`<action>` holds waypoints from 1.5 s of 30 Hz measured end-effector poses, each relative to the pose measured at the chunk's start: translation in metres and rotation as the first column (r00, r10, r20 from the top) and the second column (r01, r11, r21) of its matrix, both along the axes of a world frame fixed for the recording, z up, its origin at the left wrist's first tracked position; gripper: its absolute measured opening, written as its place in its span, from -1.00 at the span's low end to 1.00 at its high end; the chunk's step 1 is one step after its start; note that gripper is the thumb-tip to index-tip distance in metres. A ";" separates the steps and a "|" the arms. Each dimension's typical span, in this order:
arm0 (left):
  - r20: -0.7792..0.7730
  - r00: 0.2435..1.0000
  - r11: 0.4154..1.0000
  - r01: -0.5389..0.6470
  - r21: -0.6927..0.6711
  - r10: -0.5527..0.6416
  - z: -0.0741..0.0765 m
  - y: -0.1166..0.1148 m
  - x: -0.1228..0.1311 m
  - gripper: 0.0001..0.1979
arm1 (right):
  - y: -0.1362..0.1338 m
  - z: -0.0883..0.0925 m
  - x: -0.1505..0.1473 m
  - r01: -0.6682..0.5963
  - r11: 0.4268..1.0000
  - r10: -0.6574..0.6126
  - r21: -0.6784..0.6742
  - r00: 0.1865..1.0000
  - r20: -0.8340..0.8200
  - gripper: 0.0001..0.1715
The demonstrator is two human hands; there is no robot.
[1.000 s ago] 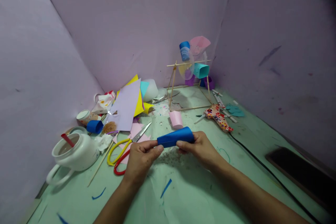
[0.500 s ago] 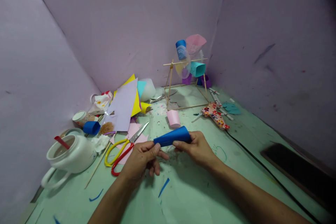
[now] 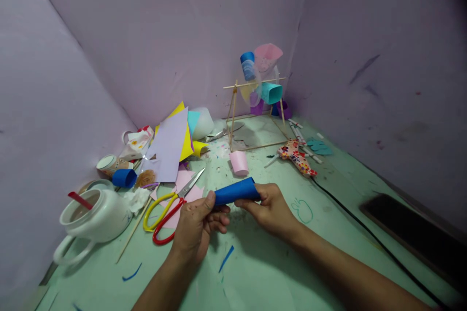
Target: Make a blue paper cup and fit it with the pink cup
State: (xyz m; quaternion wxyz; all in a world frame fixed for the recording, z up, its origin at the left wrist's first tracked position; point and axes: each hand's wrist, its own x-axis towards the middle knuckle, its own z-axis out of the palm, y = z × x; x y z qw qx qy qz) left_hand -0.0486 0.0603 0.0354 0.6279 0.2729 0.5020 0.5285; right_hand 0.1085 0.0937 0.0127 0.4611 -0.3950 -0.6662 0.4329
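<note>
Between my hands is a rolled blue paper (image 3: 234, 191), held above the green tabletop. My left hand (image 3: 200, 218) pinches its left end, thumb on top, with the other fingers curled beneath. My right hand (image 3: 270, 208) grips the right end between thumb and fingers; part of that end is hidden by the fingers. Just beyond the roll stands a small pink paper cup (image 3: 239, 163). Scissors (image 3: 175, 206) with one yellow and one red handle lie left of my left hand. A thin blue paper strip (image 3: 226, 259) rests on the table below the hands.
At the back, a stick frame (image 3: 233, 112) carries a wheel with coloured paper cups. A flower-patterned glue gun (image 3: 297, 157) and its cord lie right, near a dark phone (image 3: 412, 238). On the left are a white pot (image 3: 105, 218), a blue paper cup (image 3: 124, 178) and paper sheets (image 3: 168, 148).
The blue roll has turned slightly in my hands and its left end looks wider. My left thumb has moved up onto that end. The whole view has shifted a little.
</note>
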 end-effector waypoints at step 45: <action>-0.444 0.896 0.983 0.097 0.155 -0.019 -0.016 0.003 -0.013 -0.60 | 0.005 0.011 0.001 -0.069 0.947 0.022 -0.314 0.988 -0.152 -0.91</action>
